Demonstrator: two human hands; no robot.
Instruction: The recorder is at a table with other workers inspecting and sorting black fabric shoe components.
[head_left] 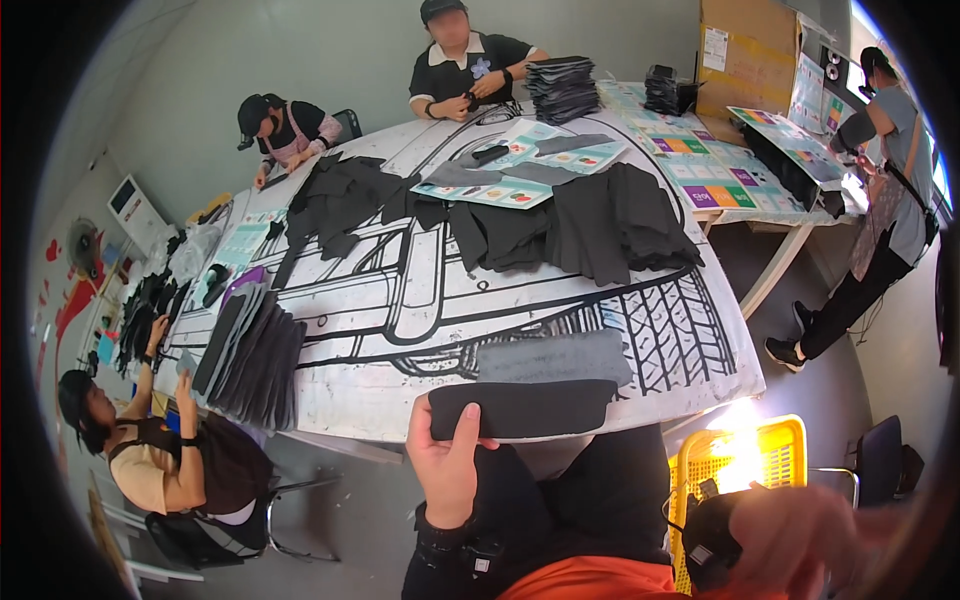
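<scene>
My left hand (448, 455) pinches the left end of a black fabric strip (530, 408), thumb on top, at the table's front edge. Just beyond the strip lies a grey fabric piece (550, 357), flat on the table and partly covered by it. My right hand (800, 540) is at the lower right, close to the camera and smeared by motion, so its fingers cannot be made out. Beside it a black band or device (708, 540) with a small white label overlaps the yellow basket.
Dark fabric piles (590, 225) and a fanned stack (250, 350) lie on the white, line-drawn table (345, 405). A bright yellow basket (790, 440) stands at my right. Two people sit across the table, one sits at the left, and another stands by the right-hand table.
</scene>
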